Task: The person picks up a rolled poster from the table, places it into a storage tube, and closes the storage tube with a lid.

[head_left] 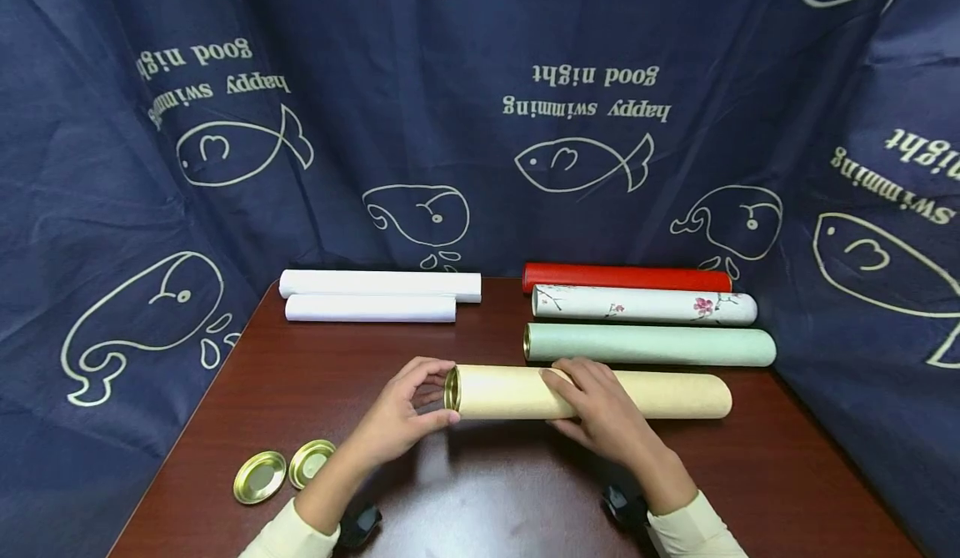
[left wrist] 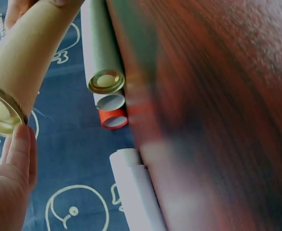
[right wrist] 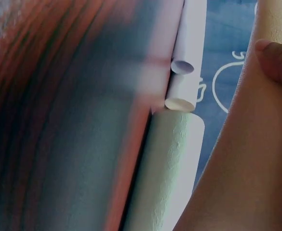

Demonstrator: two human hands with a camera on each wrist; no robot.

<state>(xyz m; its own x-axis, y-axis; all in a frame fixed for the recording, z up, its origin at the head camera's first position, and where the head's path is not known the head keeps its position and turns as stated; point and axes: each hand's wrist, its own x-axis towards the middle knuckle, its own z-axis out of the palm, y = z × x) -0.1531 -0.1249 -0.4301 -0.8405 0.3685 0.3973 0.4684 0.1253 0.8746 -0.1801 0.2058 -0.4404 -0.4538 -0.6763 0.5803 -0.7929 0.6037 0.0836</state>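
Observation:
A cream cardboard tube (head_left: 502,393) lies level between my two hands above the brown table. My left hand (head_left: 401,412) holds its left end, with thumb and fingers at the gold metal rim (head_left: 452,389). In the left wrist view a gold lid (left wrist: 0,113) shows set into that end, a fingertip pressing its edge. My right hand (head_left: 600,408) grips the tube around the middle, thumb below and fingers over the top. Two round gold lids (head_left: 259,477) rest on the table left of my left forearm.
Behind the cream tube lie a pale green tube (head_left: 652,345), a white tube with pink blossoms (head_left: 645,305) and a red tube (head_left: 622,278). At the back left are two white paper rolls (head_left: 371,308). A dark blue fish-print cloth (head_left: 480,124) hangs behind the table (head_left: 480,500).

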